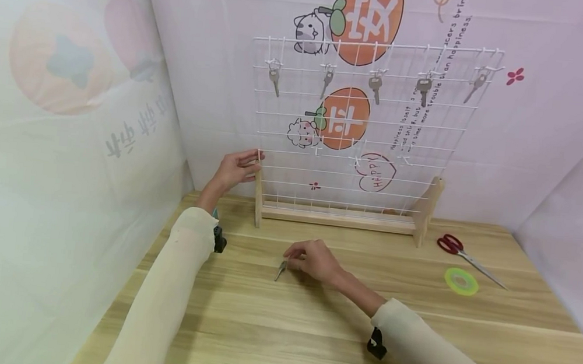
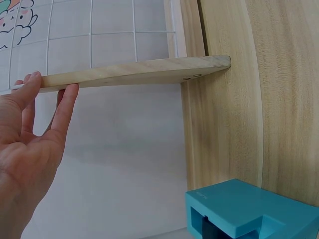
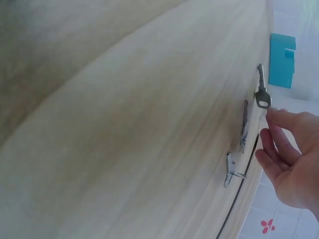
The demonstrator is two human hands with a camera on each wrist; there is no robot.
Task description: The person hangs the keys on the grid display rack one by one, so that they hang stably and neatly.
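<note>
- Cream sleeves (image 1: 165,293) nearest the lens, 5 and 7 o'clock; matte, softly creased cloth.
- Right hand (image 1: 314,260) at 6 o'clock: fingers pinching loose key (image 1: 281,270) at its ring end, just below centre, blade pointing to 7. Pinch lightly; leave the ring's loop exposed.
- Left hand (image 1: 237,170) at 9 o'clock: fingers gripping wooden upright (image 1: 259,196). Brace only; avoid twisting wire grid (image 1: 381,123).
- Materials: flat grey metal key, thin white wire, smooth pale upright, streaky wood-grain surface (image 1: 265,343).
</note>
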